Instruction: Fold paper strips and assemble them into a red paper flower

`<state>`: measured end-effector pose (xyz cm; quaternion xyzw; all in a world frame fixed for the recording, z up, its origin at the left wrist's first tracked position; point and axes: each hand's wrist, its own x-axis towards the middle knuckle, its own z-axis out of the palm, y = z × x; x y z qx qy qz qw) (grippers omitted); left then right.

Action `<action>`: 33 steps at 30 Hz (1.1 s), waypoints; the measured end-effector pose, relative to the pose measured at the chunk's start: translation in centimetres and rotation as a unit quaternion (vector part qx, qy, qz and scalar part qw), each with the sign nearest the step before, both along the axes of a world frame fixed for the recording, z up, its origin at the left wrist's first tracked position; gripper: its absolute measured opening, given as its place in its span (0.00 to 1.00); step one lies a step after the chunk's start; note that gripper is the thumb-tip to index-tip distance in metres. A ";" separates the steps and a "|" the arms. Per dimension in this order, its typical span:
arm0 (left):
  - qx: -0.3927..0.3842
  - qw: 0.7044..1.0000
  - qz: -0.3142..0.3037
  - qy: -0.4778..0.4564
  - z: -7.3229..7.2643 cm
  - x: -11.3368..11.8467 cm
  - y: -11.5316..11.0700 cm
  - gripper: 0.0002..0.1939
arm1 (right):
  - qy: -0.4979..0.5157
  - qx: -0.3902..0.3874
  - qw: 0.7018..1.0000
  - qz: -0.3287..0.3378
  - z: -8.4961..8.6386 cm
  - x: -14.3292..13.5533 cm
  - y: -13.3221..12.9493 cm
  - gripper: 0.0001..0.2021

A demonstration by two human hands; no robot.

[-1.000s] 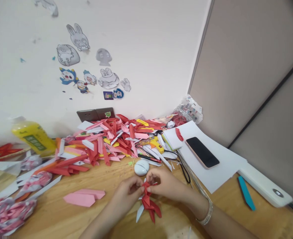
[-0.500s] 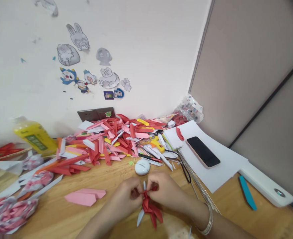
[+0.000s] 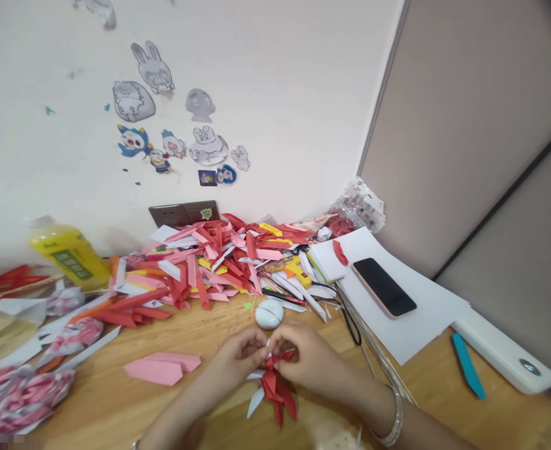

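Taking the red-and-white paper piece (image 3: 270, 382) as the clock's centre, with twelve pointing away from the person, it sits just above or on the worktop (image 3: 226, 320); which, I cannot tell. The left hand (image 3: 242, 353), at its ten o'clock, pinches its upper end between thumb and fingers; the right hand (image 3: 300, 355), at two, pinches the same end, the fingertips of both almost meeting. Fingers hide the exact spot held. Red points fan out toward five and six o'clock, and a white point toward seven. A bracelet (image 3: 393, 415) circles the right wrist. At twelve, just beyond the hands, lies a white oval (image 3: 269, 314); at nine, two pink slips (image 3: 163, 369) overlap. A heap (image 3: 219, 265) of red, pink, white and yellow folded strips spreads at eleven, a socket (image 3: 184, 214) on the wall behind it. Between twelve and one lies a yellow gun (image 3: 298, 271). Toward two, a phone (image 3: 384, 287) rests on white sheets (image 3: 423, 322). At three, well apart, a teal strip (image 3: 468, 367) lies beside a long white device (image 3: 505, 357). At ten stands a yellow bottle (image 3: 72, 257), seen tilted; pink-and-white clumps (image 3: 25, 397) lie at nine. Cutouts (image 3: 208, 147) cling to the wall (image 3: 285, 75) toward eleven.
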<state>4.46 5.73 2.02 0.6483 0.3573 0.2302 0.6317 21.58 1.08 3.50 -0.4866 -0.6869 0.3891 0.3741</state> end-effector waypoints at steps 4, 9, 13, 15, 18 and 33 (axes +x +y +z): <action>0.005 1.000 0.007 -0.026 0.1 0.1 0.0 0.21 | -0.006 -0.004 1.000 -0.005 -0.1 0.1 0.1 0.07; 0.029 0.999 0.021 -0.021 0.0 0.1 0.2 0.20 | 0.005 0.012 1.000 -0.015 -0.4 0.1 0.3 0.08; 0.035 0.998 0.036 -0.036 0.2 0.1 0.2 0.20 | 0.020 0.047 0.998 -0.034 -0.6 -0.2 0.2 0.09; 0.037 0.998 0.048 -0.034 0.4 0.2 0.1 0.20 | 0.034 0.044 0.997 -0.043 -0.7 -0.4 0.2 0.09; 0.045 0.996 0.072 -0.020 0.7 0.3 0.0 0.21 | 0.069 0.012 0.997 -0.031 -0.7 -0.6 0.1 0.07; 0.079 0.987 0.142 -0.009 0.0 0.6 0.2 0.12 | 0.063 0.011 0.996 -0.069 -2.3 -1.2 0.2 0.06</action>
